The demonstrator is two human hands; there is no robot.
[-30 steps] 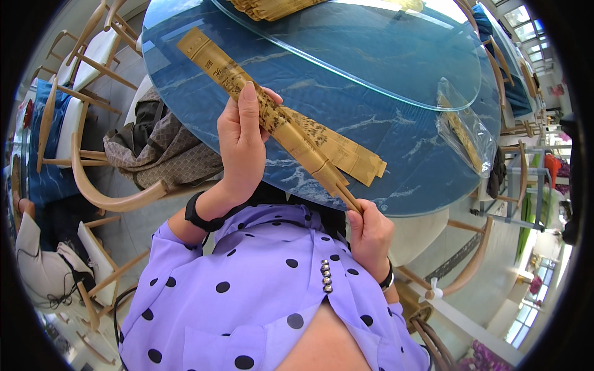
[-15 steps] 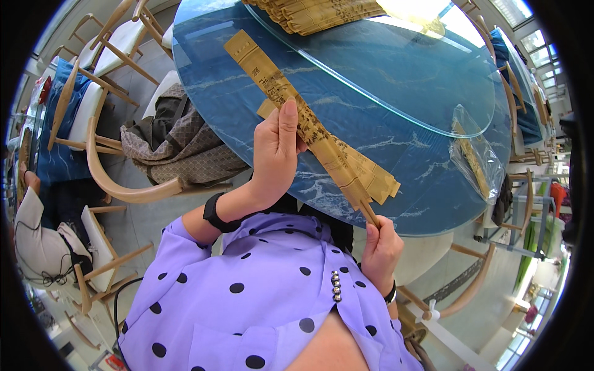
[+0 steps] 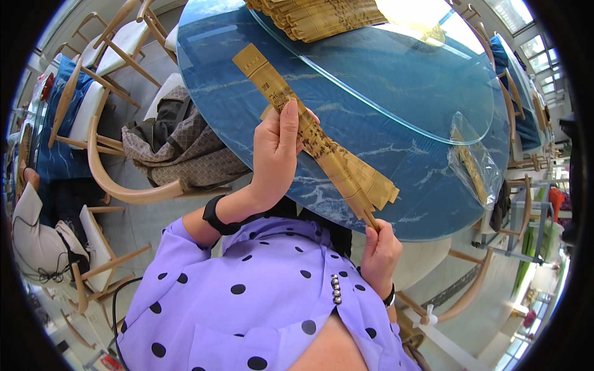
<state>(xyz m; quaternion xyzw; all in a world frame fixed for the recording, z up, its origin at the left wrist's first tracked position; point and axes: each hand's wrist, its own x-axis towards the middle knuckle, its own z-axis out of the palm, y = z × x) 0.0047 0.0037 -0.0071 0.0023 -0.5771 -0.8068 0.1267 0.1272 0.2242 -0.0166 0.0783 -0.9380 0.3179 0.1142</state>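
A long gold paper chopstick sleeve (image 3: pixel 337 162) with dark printing slants across the near side of the table. My left hand (image 3: pixel 276 145) is closed around its upper half, thumb on top. More gold sleeves (image 3: pixel 378 185) fan out beneath it, partly hidden. Thin brown sticks, seemingly chopsticks (image 3: pixel 370 219), stick out of its lower end. Their tips are pinched in my right hand (image 3: pixel 380 250), whose fingers partly cover them.
A thick pile of gold sleeves (image 3: pixel 315 18) lies at the far side of the blue marbled table (image 3: pixel 247 117), by a raised glass turntable (image 3: pixel 396 80). A clear plastic bag (image 3: pixel 475 162) with a gold strip is at right. A patterned bag (image 3: pixel 192 148) rests on a chair at left.
The gold sleeve has slid down toward my right hand, so less of the brown sticks shows. Both hands have stayed nearly in place.
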